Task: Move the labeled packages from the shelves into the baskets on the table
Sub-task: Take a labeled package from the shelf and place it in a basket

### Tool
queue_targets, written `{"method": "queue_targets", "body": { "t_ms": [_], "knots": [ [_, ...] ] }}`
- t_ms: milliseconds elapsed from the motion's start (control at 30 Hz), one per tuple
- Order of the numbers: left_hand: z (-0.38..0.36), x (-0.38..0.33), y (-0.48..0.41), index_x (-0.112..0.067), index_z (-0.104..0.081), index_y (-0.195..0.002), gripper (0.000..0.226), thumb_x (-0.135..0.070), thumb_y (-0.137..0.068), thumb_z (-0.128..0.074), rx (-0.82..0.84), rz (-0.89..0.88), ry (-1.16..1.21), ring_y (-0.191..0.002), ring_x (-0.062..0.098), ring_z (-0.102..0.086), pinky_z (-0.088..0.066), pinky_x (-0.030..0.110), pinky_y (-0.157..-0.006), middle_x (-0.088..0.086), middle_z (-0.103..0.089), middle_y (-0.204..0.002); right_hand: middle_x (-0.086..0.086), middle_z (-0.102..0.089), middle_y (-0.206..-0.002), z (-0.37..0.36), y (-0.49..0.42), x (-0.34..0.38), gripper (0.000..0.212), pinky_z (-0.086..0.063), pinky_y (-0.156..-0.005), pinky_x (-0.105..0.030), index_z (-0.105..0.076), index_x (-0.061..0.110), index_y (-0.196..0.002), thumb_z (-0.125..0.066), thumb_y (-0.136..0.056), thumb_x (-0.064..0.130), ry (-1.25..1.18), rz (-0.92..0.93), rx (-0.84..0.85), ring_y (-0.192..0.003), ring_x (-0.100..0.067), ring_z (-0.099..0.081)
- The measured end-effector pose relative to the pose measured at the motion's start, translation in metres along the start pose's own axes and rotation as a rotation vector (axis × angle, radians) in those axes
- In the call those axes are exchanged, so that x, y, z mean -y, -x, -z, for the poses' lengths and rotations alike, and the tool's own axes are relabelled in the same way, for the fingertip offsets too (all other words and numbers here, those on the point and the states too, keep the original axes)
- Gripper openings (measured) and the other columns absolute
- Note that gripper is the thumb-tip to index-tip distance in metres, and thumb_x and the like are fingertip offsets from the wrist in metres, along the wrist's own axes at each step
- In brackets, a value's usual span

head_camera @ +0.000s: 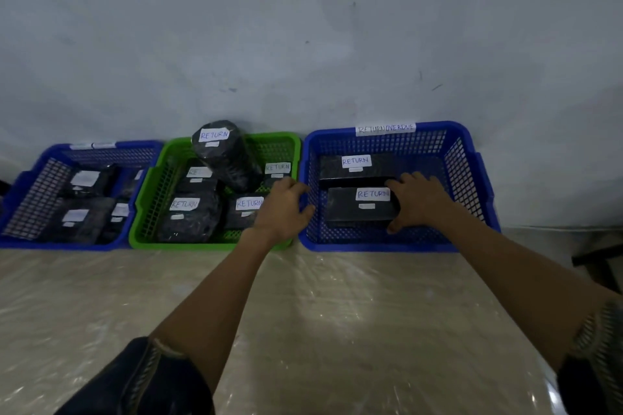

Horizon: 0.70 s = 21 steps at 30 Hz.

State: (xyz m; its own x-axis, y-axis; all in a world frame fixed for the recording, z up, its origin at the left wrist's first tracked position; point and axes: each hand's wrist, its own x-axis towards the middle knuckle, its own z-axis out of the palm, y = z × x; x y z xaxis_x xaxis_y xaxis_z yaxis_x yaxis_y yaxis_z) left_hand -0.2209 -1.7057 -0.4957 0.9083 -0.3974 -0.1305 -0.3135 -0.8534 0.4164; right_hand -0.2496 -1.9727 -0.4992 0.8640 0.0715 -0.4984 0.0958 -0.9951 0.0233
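Observation:
Three baskets stand in a row against the wall. In the right blue basket (472,158), tagged "RETURN OVERDUE", lie two black boxes labeled RETURN. My right hand (418,200) grips the right end of the nearer box (350,212), thumb at its front edge; the farther box (340,167) lies behind it. My left hand (281,209) holds the left rim of that blue basket, fingers curled over it. The green basket (151,199) in the middle holds several black wrapped packages labeled RETURN, one rounded package (224,155) piled on top.
A second blue basket (30,199) at the left holds several dark packages with white labels. All baskets sit at the back of a table (303,313) covered in clear plastic film. A grey wall rises right behind them. A dark frame (600,263) shows at the right edge.

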Motion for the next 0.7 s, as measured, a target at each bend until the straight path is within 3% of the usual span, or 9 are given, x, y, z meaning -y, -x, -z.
{"method": "queue_targets", "body": {
  "t_ms": [100, 200, 300, 533, 633, 700],
  "knots": [
    [-0.012, 0.006, -0.002, -0.007, -0.043, -0.140, 0.062, -0.029, -0.086, -0.064, -0.063, -0.020, -0.098, -0.128, 0.031, -0.036, -0.037, 0.048, -0.104, 0.015, -0.042, -0.138, -0.010, -0.030, -0.147, -0.012, -0.007, 0.009, 0.116, -0.028, -0.108, -0.052, -0.015, 0.023, -0.150, -0.074, -0.060, 0.067, -0.041, -0.003, -0.024, -0.134, -0.031, -0.029],
    [-0.026, 0.013, -0.002, -0.009, -0.008, -0.153, 0.086, -0.039, -0.090, -0.058, 0.015, 0.028, -0.146, -0.148, 0.028, -0.003, -0.016, 0.049, -0.119, 0.010, -0.006, -0.161, -0.010, -0.024, -0.149, -0.021, -0.009, 0.012, 0.119, -0.028, -0.109, -0.055, -0.011, 0.026, -0.151, -0.076, -0.059, 0.064, -0.146, -0.011, -0.050, -0.137, -0.031, -0.025],
    [-0.038, 0.018, 0.003, -0.013, 0.015, -0.151, 0.093, -0.040, -0.093, -0.052, 0.057, 0.043, -0.123, -0.146, 0.022, 0.020, -0.004, 0.049, -0.118, 0.003, 0.022, -0.159, -0.010, -0.019, -0.153, -0.028, -0.009, 0.013, 0.112, -0.024, -0.111, -0.057, -0.014, 0.028, -0.150, -0.075, -0.063, 0.062, -0.170, -0.043, -0.057, -0.140, -0.030, -0.022],
    [-0.045, 0.017, 0.003, -0.015, 0.015, -0.152, 0.090, -0.029, -0.092, -0.051, 0.033, 0.065, -0.020, -0.147, 0.022, 0.017, -0.009, 0.055, -0.118, -0.002, 0.024, -0.159, -0.010, -0.024, -0.153, -0.040, -0.011, 0.014, 0.097, -0.033, -0.109, -0.049, -0.017, 0.029, -0.151, -0.066, -0.075, 0.062, -0.224, -0.059, -0.032, -0.138, -0.029, -0.027],
    [-0.046, 0.017, 0.003, -0.016, 0.016, -0.152, 0.090, -0.028, -0.091, -0.050, 0.039, 0.066, 0.005, -0.148, 0.023, 0.014, -0.009, 0.056, -0.118, -0.002, 0.024, -0.159, -0.012, -0.009, -0.157, -0.037, -0.010, 0.017, 0.092, -0.022, -0.113, -0.054, -0.014, 0.030, -0.152, -0.057, -0.079, 0.067, -0.068, -0.052, -0.081, -0.143, -0.031, -0.016],
    [-0.047, 0.017, 0.003, -0.015, 0.015, -0.152, 0.091, -0.027, -0.091, -0.051, 0.037, 0.057, 0.016, -0.148, 0.024, 0.012, -0.012, 0.056, -0.118, -0.002, 0.023, -0.159, -0.012, -0.015, -0.154, -0.034, -0.008, 0.020, 0.089, -0.027, -0.109, -0.054, -0.015, 0.029, -0.151, -0.052, -0.081, 0.068, 0.036, -0.046, -0.125, -0.140, -0.032, -0.022]
  ]
}}
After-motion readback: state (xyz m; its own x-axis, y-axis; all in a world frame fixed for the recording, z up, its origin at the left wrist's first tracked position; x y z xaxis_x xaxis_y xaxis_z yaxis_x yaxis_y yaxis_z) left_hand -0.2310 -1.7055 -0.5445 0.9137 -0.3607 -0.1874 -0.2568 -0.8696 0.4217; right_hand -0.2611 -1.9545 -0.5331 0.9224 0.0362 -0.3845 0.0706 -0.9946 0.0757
